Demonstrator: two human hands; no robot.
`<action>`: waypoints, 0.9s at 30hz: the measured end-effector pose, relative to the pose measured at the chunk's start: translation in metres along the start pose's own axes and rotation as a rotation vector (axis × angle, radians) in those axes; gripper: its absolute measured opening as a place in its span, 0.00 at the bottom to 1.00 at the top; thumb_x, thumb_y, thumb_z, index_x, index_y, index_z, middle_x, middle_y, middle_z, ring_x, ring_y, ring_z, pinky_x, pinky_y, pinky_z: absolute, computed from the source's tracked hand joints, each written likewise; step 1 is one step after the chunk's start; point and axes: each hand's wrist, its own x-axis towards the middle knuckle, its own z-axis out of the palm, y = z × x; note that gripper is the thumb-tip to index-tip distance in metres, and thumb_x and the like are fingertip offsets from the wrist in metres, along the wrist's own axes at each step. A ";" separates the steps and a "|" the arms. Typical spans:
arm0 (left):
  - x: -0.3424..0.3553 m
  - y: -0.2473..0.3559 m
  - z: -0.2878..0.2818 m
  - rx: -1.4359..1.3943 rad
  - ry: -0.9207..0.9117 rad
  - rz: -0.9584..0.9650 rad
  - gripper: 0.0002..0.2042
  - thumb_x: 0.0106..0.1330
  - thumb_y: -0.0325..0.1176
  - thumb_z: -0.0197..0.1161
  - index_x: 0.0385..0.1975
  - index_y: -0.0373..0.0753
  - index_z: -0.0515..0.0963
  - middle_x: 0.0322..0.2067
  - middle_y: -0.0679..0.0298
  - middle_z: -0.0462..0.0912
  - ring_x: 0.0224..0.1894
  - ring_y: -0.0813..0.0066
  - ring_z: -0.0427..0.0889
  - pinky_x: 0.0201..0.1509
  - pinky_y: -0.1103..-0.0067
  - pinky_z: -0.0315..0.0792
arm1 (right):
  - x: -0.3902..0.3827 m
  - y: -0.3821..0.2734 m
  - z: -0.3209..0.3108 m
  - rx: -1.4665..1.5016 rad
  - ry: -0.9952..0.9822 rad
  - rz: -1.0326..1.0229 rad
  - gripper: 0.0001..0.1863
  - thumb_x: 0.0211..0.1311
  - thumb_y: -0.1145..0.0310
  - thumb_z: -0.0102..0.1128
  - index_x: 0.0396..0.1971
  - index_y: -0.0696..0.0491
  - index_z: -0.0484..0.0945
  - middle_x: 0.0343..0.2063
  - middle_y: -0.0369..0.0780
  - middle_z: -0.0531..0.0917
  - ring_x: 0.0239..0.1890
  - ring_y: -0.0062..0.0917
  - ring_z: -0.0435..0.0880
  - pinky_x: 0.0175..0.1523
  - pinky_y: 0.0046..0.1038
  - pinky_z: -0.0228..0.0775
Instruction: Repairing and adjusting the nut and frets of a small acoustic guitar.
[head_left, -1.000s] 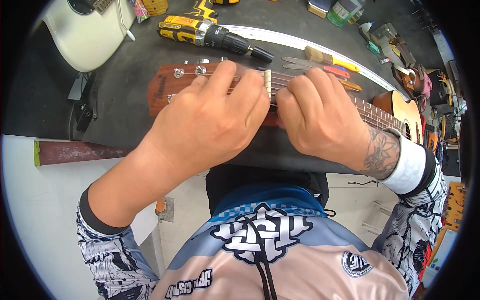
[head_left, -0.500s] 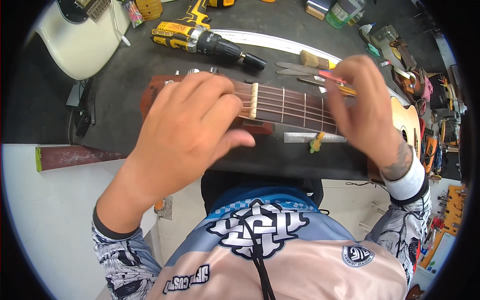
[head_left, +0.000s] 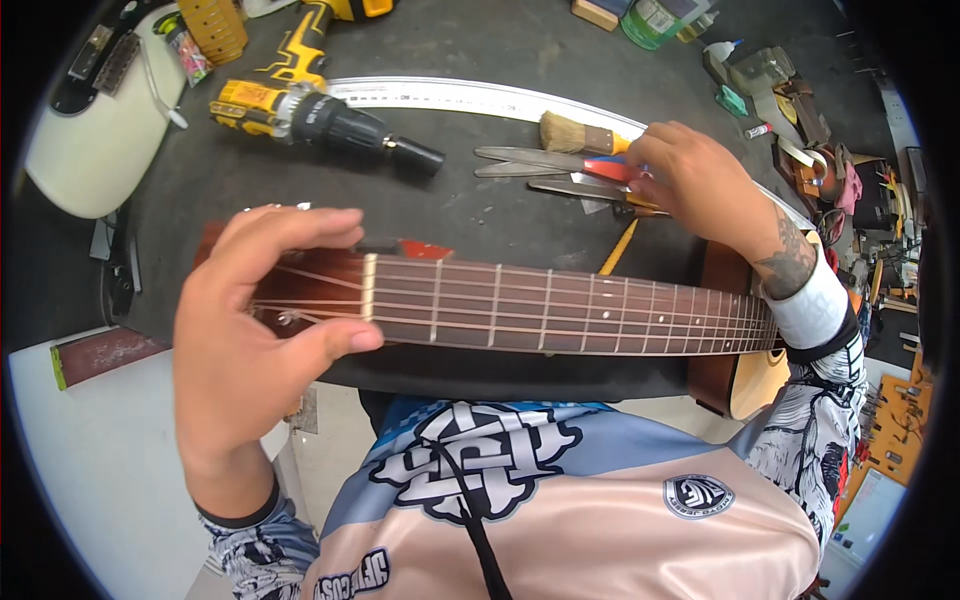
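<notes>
On the dark surface [head_left: 480, 50], toward the left, a yellow and black drill [head_left: 320, 118] lying on its side, with its dark tip toward the right. Just beside it, a long white ruler [head_left: 430, 95]. At far left, a cream electric guitar body [head_left: 95, 165]; near that, a colourful packet [head_left: 186, 50] and a yellow block [head_left: 213, 30]. Toward the far edge, a bottle of green liquid [head_left: 655, 22]; farther right, a small white bottle [head_left: 722, 48] with a blue tip, and a pink cloth [head_left: 851, 172]. Low at the right rim, an orange board [head_left: 892, 430], apparently hung with tools. At lower left, a maroon beam [head_left: 110, 358] with a green end.
</notes>
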 end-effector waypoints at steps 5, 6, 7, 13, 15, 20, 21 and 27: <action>0.009 -0.006 -0.018 -0.042 -0.057 -0.179 0.37 0.34 0.30 0.86 0.52 0.34 0.82 0.43 0.62 0.81 0.48 0.72 0.84 0.52 0.79 0.77 | -0.003 -0.009 0.001 0.195 -0.066 -0.014 0.14 0.61 0.66 0.70 0.43 0.56 0.80 0.38 0.44 0.83 0.44 0.43 0.83 0.48 0.40 0.76; 0.017 -0.009 -0.023 -0.012 -0.084 -0.202 0.39 0.29 0.31 0.88 0.51 0.35 0.82 0.41 0.63 0.80 0.47 0.73 0.83 0.51 0.79 0.77 | 0.000 -0.010 0.002 0.192 -0.077 -0.004 0.14 0.61 0.66 0.70 0.43 0.56 0.80 0.38 0.44 0.83 0.44 0.43 0.83 0.48 0.40 0.76; 0.024 -0.017 -0.030 -0.023 -0.094 -0.200 0.39 0.29 0.31 0.88 0.51 0.35 0.82 0.41 0.63 0.80 0.47 0.73 0.83 0.51 0.79 0.77 | 0.005 -0.010 0.006 0.179 0.013 -0.015 0.14 0.61 0.67 0.70 0.43 0.56 0.81 0.38 0.44 0.83 0.43 0.43 0.83 0.47 0.40 0.77; 0.044 -0.035 -0.049 0.110 -0.316 -0.087 0.43 0.32 0.44 0.89 0.54 0.35 0.81 0.40 0.67 0.77 0.41 0.78 0.77 0.48 0.81 0.75 | 0.015 -0.013 0.001 0.277 -0.081 -0.008 0.09 0.61 0.70 0.69 0.39 0.56 0.84 0.37 0.44 0.84 0.40 0.42 0.85 0.44 0.39 0.78; 0.045 -0.034 -0.046 0.059 -0.270 -0.208 0.39 0.38 0.42 0.87 0.55 0.35 0.81 0.41 0.66 0.78 0.41 0.77 0.78 0.48 0.80 0.76 | 0.013 -0.014 0.002 0.256 -0.113 -0.046 0.08 0.61 0.70 0.68 0.38 0.56 0.84 0.36 0.43 0.85 0.39 0.42 0.86 0.44 0.39 0.78; 0.035 -0.044 -0.050 0.040 -0.122 -0.039 0.27 0.60 0.38 0.75 0.58 0.33 0.79 0.48 0.59 0.79 0.50 0.72 0.79 0.57 0.76 0.73 | 0.008 -0.027 0.005 0.152 -0.096 -0.025 0.07 0.61 0.71 0.67 0.38 0.55 0.86 0.35 0.41 0.87 0.39 0.39 0.87 0.45 0.38 0.79; 0.029 -0.045 -0.055 0.045 -0.119 -0.041 0.27 0.60 0.38 0.75 0.58 0.33 0.79 0.48 0.59 0.79 0.50 0.72 0.79 0.57 0.76 0.73 | 0.009 -0.027 0.006 0.154 -0.092 -0.029 0.07 0.61 0.71 0.67 0.38 0.55 0.86 0.35 0.41 0.87 0.39 0.39 0.87 0.45 0.38 0.79; 0.011 -0.054 -0.065 0.128 0.049 0.072 0.24 0.59 0.32 0.74 0.55 0.31 0.80 0.49 0.57 0.80 0.53 0.70 0.78 0.62 0.74 0.69 | 0.013 -0.023 0.012 0.209 -0.086 0.021 0.08 0.58 0.73 0.68 0.38 0.56 0.85 0.34 0.42 0.86 0.38 0.41 0.85 0.42 0.39 0.77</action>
